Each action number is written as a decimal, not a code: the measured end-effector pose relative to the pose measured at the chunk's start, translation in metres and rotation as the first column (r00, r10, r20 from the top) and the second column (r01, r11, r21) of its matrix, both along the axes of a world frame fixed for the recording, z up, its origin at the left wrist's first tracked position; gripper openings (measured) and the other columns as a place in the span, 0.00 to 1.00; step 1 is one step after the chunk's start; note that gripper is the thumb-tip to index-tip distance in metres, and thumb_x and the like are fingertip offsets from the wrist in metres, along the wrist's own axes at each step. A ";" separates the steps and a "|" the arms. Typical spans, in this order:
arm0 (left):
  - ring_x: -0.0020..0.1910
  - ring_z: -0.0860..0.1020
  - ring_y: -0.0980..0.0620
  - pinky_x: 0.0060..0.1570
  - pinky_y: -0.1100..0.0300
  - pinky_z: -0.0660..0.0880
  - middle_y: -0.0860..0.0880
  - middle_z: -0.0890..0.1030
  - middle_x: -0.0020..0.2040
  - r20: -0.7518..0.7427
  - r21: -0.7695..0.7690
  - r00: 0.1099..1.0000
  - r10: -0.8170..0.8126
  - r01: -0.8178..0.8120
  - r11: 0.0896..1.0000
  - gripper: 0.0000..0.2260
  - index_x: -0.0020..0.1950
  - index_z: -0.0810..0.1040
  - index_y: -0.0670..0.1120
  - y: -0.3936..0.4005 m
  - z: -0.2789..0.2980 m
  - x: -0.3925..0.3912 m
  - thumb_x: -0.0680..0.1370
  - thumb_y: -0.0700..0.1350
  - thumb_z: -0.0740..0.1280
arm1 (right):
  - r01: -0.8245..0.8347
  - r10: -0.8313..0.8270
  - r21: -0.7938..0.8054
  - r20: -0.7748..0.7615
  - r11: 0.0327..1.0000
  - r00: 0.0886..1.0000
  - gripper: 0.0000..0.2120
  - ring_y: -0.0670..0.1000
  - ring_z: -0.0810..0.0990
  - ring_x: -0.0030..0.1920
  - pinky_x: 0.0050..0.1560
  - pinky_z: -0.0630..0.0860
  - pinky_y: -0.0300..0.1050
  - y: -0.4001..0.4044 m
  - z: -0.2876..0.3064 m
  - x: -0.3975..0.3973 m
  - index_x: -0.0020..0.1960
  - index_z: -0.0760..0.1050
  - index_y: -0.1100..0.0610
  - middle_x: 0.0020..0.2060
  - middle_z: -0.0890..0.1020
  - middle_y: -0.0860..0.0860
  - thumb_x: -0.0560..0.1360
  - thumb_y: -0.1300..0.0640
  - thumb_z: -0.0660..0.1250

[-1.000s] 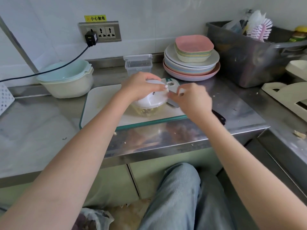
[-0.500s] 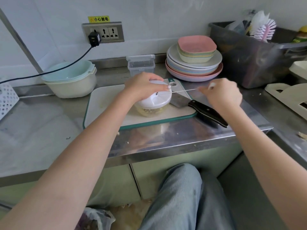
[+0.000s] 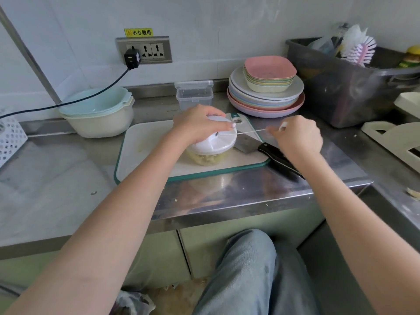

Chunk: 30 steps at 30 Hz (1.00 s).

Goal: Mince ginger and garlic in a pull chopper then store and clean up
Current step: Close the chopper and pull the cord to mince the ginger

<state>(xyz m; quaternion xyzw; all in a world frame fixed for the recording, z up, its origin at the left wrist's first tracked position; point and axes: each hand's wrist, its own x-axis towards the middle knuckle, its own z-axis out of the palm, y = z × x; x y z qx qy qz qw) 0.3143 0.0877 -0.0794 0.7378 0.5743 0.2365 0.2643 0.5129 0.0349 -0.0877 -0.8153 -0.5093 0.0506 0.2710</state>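
The pull chopper [image 3: 218,142], with a white lid and a clear bowl of yellowish minced bits, stands on the white cutting board [image 3: 145,144]. My left hand [image 3: 197,125] presses down on its lid. My right hand [image 3: 297,137] is closed on the pull handle, off to the right of the chopper. The thin white cord [image 3: 250,132] is stretched taut between lid and hand. A cleaver [image 3: 270,153] with a black handle lies on the board's right end, under my right hand.
A clear lidded storage box [image 3: 194,94] stands behind the board. Stacked plates and bowls [image 3: 266,92] sit at the back right, nested mixing bowls [image 3: 100,112] at the back left. A grey tub [image 3: 345,87] holds brushes. A power cable crosses the left.
My right hand pulled the cord out to the right from beside the chopper, then came back slightly toward it. My left hand stayed on the lid.
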 end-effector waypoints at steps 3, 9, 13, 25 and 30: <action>0.58 0.77 0.53 0.64 0.52 0.70 0.60 0.80 0.57 0.016 -0.005 1.000 0.003 -0.003 1.000 0.33 0.53 0.79 0.64 0.000 -0.001 0.000 0.52 0.75 0.65 | -0.196 0.196 0.008 0.017 0.981 0.981 0.19 0.57 0.76 0.40 0.42 0.73 0.45 -0.009 -0.007 -0.030 0.39 0.77 0.56 0.39 0.79 0.55 0.72 0.39 0.66; 0.59 0.76 0.53 0.65 0.51 0.69 0.61 0.79 0.58 0.010 0.003 1.000 0.005 -0.005 1.000 0.30 0.55 0.79 0.64 -0.001 0.000 -0.001 0.56 0.73 0.67 | 0.027 -0.027 0.000 -0.096 1.000 0.995 0.21 0.59 0.77 0.41 0.41 0.71 0.44 -0.003 -0.007 0.024 0.43 0.78 0.60 0.40 0.80 0.58 0.71 0.40 0.68; 0.59 0.76 0.53 0.65 0.52 0.69 0.61 0.79 0.58 0.010 0.014 1.000 0.012 -0.012 1.000 0.25 0.55 0.79 0.64 0.001 -0.001 -0.002 0.61 0.71 0.70 | -0.078 0.081 0.040 -0.069 0.996 0.994 0.18 0.59 0.78 0.42 0.41 0.69 0.43 -0.008 -0.008 -0.010 0.39 0.77 0.57 0.37 0.78 0.56 0.72 0.41 0.68; 0.59 0.75 0.54 0.61 0.56 0.70 0.60 0.79 0.57 -0.009 0.023 1.000 0.015 -0.015 1.000 0.24 0.58 0.79 0.62 0.003 -0.001 -0.004 0.65 0.68 0.71 | -0.187 0.187 0.014 -0.053 0.982 0.981 0.17 0.58 0.76 0.40 0.40 0.69 0.43 -0.014 -0.011 -0.030 0.39 0.78 0.55 0.36 0.77 0.55 0.71 0.41 0.67; 0.60 0.75 0.53 0.65 0.52 0.69 0.60 0.79 0.58 -0.001 0.026 1.000 0.010 -0.010 1.000 0.24 0.56 0.79 0.64 0.002 -0.002 -0.004 0.62 0.69 0.70 | 0.092 -0.091 0.005 -0.076 0.996 0.993 0.21 0.60 0.78 0.47 0.44 0.71 0.45 -0.011 -0.006 0.025 0.47 0.80 0.58 0.46 0.81 0.58 0.70 0.39 0.68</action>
